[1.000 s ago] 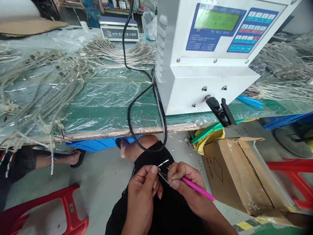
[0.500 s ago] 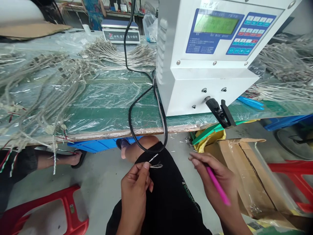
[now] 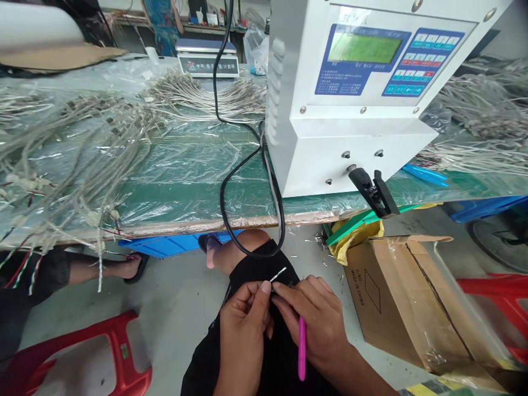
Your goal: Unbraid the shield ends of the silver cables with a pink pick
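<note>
Over my lap, my left hand (image 3: 247, 324) pinches a thin cable end (image 3: 278, 274) between thumb and fingertips. A whitish twisted strand of it sticks up to the right. My right hand (image 3: 319, 316) is close against the left one, thumb and index finger together at the wire. In its closed fingers lies a slim bright pink tool (image 3: 302, 349), its handle pointing down; its working tip is hidden, so its kind is unclear. The loose fine wires beside the strand are mostly covered by my right fingertips.
Ahead, a white machine (image 3: 322, 148) with a screen, keypad and black clamp-like head stands on the green table (image 3: 185, 192). Bundled cables (image 3: 103, 132) lie at left. A black cord (image 3: 223, 203) loops over the edge. A cardboard box (image 3: 396, 302) and red stool (image 3: 119, 352) flank me.
My right hand has come left with the pink tool and now meets my left hand at the wire. My left hand has shifted slightly right and down.
</note>
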`<state>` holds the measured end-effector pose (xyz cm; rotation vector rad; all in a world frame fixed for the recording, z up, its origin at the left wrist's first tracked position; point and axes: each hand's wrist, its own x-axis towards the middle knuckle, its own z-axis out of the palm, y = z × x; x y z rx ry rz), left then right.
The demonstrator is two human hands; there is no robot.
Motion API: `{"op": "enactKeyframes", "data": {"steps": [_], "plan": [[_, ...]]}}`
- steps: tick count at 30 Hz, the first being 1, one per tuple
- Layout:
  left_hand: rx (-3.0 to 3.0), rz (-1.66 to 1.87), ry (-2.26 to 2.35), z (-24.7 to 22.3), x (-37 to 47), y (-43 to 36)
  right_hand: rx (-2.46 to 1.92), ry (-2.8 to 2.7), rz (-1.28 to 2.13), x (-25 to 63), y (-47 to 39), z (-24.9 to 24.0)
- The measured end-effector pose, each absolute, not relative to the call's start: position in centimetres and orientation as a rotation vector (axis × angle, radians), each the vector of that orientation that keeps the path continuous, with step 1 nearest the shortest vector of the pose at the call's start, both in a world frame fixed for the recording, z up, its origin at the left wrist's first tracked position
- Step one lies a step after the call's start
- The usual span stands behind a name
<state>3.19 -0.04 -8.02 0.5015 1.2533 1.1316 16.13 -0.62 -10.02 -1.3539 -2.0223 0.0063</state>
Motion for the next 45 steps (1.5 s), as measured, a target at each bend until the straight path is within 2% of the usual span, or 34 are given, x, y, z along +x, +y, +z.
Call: {"op": "enactKeyframes", "data": {"steps": [5, 11, 16, 20, 22, 25, 28, 30, 32, 36, 42, 45], "plan": [[0.387, 1.162, 1.197, -8.0, 3.5, -0.2, -1.43, -1.95, 0.205, 15.8, -0.8, -10.0], [0.239, 1.253, 1.129, -7.3, 2.9, -0.3, -1.314, -1.465, 1.337, 14.9, -1.4, -7.4], [0.264, 1.239, 1.08, -6.7, 1.7, -0.4, -1.385, -1.159, 1.629, 15.5, -1.5, -7.1], [0.286, 1.383, 1.011, -5.9, 0.4, 0.8, -1.427, -1.039, 1.657, 16.0, -2.3, -8.4], [0.312, 1.351, 1.005, -5.6, 0.0, 1.3, -1.471, -1.053, 1.555, 16.4, -2.6, -8.6], [0.337, 1.251, 1.027, -5.6, 0.2, 1.3, -1.566, -1.213, 1.062, 17.0, -2.8, -7.9], [0.341, 1.179, 1.067, -5.9, 1.0, 0.8, -1.409, -1.575, 0.468, 17.2, -2.5, -7.0], [0.322, 1.14, 1.07, -6.0, 1.5, 0.5, -1.305, -1.819, 0.237, 16.9, -2.1, -6.8], [0.293, 1.12, 1.052, -6.0, 1.8, 0.3, -1.331, -1.964, 0.148, 16.5, -1.7, -7.1], [0.271, 1.113, 0.973, -5.7, 1.7, 0.0, -1.385, -1.94, 0.207, 15.6, -1.2, -7.9], [0.28, 1.164, 0.821, -5.9, 1.3, -0.7, -1.344, -1.65, 0.809, 15.1, -1.7, -7.9], [0.397, 1.153, 0.842, -5.9, 1.1, -0.6, -1.335, -1.577, 0.926, 15.4, -2.0, -7.1]]}}
